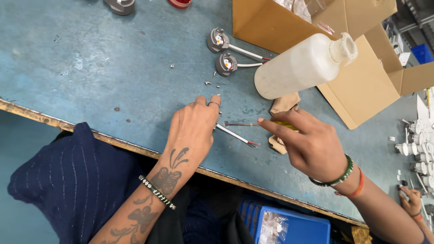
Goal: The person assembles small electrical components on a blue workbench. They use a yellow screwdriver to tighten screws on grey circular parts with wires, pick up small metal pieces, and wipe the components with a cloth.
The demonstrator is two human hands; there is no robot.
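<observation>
My left hand (194,129) rests palm down on the blue table (90,68), covering a small part whose white wire (235,135) with red and black ends sticks out to the right. What lies under the palm is hidden. My right hand (307,142) grips a screwdriver (253,124) with a yellow-green handle, its thin shaft pointing left toward my left fingers. Tiny loose screws (209,83) lie just beyond my left fingertips.
Two grey round lamp parts (222,52) with white wires lie further back. A white plastic bottle (303,65) lies on its side against an open cardboard box (361,58). Several white parts (418,144) sit at the right edge, near another person's hand (410,201). A blue bin (294,226) stands below the table.
</observation>
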